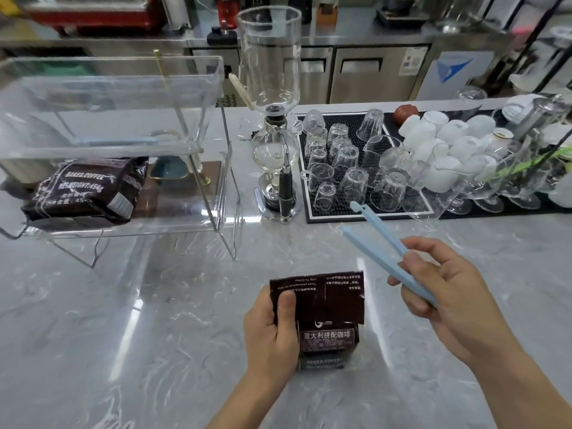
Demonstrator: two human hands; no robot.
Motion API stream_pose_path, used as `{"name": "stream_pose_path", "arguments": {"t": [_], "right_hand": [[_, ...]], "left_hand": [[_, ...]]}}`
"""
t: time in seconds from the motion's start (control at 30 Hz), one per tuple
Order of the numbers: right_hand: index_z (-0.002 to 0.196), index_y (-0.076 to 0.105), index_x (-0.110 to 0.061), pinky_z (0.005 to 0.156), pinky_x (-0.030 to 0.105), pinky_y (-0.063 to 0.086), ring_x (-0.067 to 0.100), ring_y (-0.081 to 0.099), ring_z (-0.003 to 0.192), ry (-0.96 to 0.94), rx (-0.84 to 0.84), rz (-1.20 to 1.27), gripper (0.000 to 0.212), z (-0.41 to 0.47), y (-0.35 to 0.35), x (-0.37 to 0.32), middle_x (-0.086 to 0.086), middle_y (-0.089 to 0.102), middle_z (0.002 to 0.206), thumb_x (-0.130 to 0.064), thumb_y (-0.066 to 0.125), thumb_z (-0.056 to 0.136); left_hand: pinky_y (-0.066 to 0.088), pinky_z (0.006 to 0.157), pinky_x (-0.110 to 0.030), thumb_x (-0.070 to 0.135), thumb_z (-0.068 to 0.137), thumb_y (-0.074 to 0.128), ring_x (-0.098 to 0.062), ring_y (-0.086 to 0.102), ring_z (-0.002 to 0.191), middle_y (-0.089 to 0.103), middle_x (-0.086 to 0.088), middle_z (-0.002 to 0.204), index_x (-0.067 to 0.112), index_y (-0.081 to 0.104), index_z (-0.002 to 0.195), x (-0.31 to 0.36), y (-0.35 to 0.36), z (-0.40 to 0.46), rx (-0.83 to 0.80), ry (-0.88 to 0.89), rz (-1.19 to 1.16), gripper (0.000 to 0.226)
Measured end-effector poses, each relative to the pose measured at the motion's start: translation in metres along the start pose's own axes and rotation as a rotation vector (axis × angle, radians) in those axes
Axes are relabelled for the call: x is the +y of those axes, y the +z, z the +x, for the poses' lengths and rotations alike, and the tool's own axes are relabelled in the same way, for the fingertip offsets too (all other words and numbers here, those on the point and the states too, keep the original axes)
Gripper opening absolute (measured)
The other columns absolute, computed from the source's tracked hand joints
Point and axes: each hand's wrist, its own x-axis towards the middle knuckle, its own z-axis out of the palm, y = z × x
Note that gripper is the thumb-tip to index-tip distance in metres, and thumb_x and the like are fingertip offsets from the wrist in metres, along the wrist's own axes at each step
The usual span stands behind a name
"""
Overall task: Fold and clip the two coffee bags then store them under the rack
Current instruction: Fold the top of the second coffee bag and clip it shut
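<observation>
A dark brown coffee bag (328, 317) stands upright on the marble counter near me, its top flap folded over. My left hand (272, 332) grips the bag's left side, thumb pressed on the folded flap. My right hand (445, 292) holds a light blue bag clip (380, 236) to the right of the bag, its two arms spread apart and pointing up and left. A second dark coffee bag (86, 190) lies flat under the clear acrylic rack (204, 144) at the left.
A glass siphon coffee maker (272, 119) stands right of the rack. Behind the clip, a black mat (309, 212) carries several upturned glasses, with white cups and stemmed glasses further right. Another blue clip (117, 140) lies on the rack's shelf.
</observation>
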Motion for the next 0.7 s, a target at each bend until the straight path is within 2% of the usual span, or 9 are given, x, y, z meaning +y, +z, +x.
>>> {"name": "stream_pose_path", "arguments": {"t": [0.07, 0.2, 0.3, 0.4, 0.47, 0.57, 0.63, 0.7], "right_hand": [[0.095, 0.063, -0.012, 0.037, 0.021, 0.024, 0.014, 0.029, 0.037, 0.017, -0.064, -0.014, 0.027, 0.001, 0.001, -0.005, 0.016, 0.06, 0.058, -0.028, 0.064, 0.073], [0.091, 0.067, -0.008, 0.036, 0.018, 0.024, 0.015, 0.03, 0.041, 0.05, -0.148, -0.138, 0.024, 0.008, -0.001, -0.004, 0.014, 0.057, 0.055, -0.026, 0.063, 0.077], [0.088, 0.069, -0.007, 0.037, 0.016, 0.024, 0.016, 0.03, 0.044, 0.082, -0.188, -0.198, 0.024, 0.012, -0.004, -0.001, 0.011, 0.055, 0.053, -0.027, 0.06, 0.08], [0.084, 0.071, -0.004, 0.036, 0.016, 0.022, 0.013, 0.029, 0.039, 0.12, -0.249, -0.162, 0.026, 0.014, -0.005, 0.0, 0.008, 0.048, 0.054, -0.026, 0.058, 0.083], [0.087, 0.071, 0.0, 0.036, 0.015, 0.023, 0.011, 0.029, 0.038, 0.137, -0.307, -0.139, 0.032, 0.016, -0.006, 0.0, 0.008, 0.042, 0.055, -0.031, 0.063, 0.087], [0.098, 0.071, 0.0, 0.037, 0.015, 0.029, 0.009, 0.033, 0.04, 0.134, -0.406, -0.105, 0.054, 0.017, -0.011, 0.001, -0.001, 0.044, 0.054, -0.047, 0.076, 0.071], [0.104, 0.071, -0.002, 0.042, 0.014, 0.034, 0.008, 0.038, 0.045, 0.123, -0.468, -0.093, 0.066, 0.016, -0.015, 0.0, -0.001, 0.053, 0.061, -0.048, 0.086, 0.057], [0.107, 0.071, -0.007, 0.052, 0.016, 0.043, 0.009, 0.052, 0.057, 0.102, -0.517, -0.153, 0.069, 0.014, -0.02, 0.001, 0.006, 0.062, 0.074, -0.042, 0.091, 0.051]], "left_hand": [[0.045, 0.058, -0.005, 0.063, 0.092, 0.037, 0.004, 0.065, 0.07, 0.069, 0.02, 0.081, 0.034, 0.06, 0.084, 0.001, 0.006, -0.002, 0.001, 0.0, -0.005, 0.038], [0.045, 0.059, -0.003, 0.063, 0.092, 0.038, 0.008, 0.066, 0.073, 0.069, 0.028, 0.083, 0.048, 0.062, 0.089, 0.003, 0.013, 0.0, -0.021, 0.021, -0.011, 0.029], [0.044, 0.059, -0.002, 0.064, 0.092, 0.037, 0.01, 0.065, 0.073, 0.068, 0.03, 0.083, 0.051, 0.061, 0.092, 0.005, 0.014, 0.002, -0.031, 0.024, -0.005, 0.027], [0.043, 0.058, -0.002, 0.064, 0.092, 0.037, 0.012, 0.063, 0.071, 0.067, 0.031, 0.082, 0.052, 0.061, 0.093, 0.005, 0.013, 0.003, -0.051, 0.033, -0.004, 0.026], [0.044, 0.057, -0.003, 0.064, 0.092, 0.038, 0.011, 0.063, 0.069, 0.067, 0.031, 0.081, 0.052, 0.061, 0.093, 0.005, 0.013, 0.003, -0.069, 0.038, -0.006, 0.026], [0.044, 0.057, -0.004, 0.064, 0.092, 0.038, 0.011, 0.063, 0.069, 0.068, 0.03, 0.081, 0.05, 0.061, 0.093, 0.005, 0.012, 0.002, -0.086, 0.036, -0.014, 0.027], [0.044, 0.059, -0.003, 0.064, 0.092, 0.038, 0.01, 0.064, 0.072, 0.068, 0.03, 0.083, 0.049, 0.061, 0.094, 0.006, 0.011, 0.001, -0.097, 0.037, -0.013, 0.027], [0.045, 0.061, -0.003, 0.062, 0.093, 0.038, 0.011, 0.064, 0.074, 0.068, 0.031, 0.084, 0.05, 0.061, 0.095, 0.006, 0.009, 0.001, -0.107, 0.041, -0.011, 0.026]]}}
